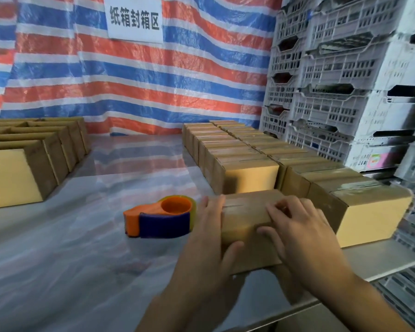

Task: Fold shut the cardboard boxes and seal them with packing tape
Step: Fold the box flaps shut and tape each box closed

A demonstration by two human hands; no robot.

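Observation:
A small brown cardboard box (246, 219) with its top flaps folded down sits near the table's front edge, a slit showing along the top seam. My left hand (210, 238) holds its left side, fingers up along the wall and thumb on the near face. My right hand (297, 226) lies on top of the box with fingers curled at the seam and thumb on the near face. An orange and blue tape dispenser (159, 218) rests on the table just left of the box, with neither hand on it.
Two rows of closed cardboard boxes (249, 149) run back on the right. Open boxes (27, 149) stand at the left. White plastic crates (333, 80) are stacked at the right. The shiny table (82, 248) ends in a metal edge at the front right.

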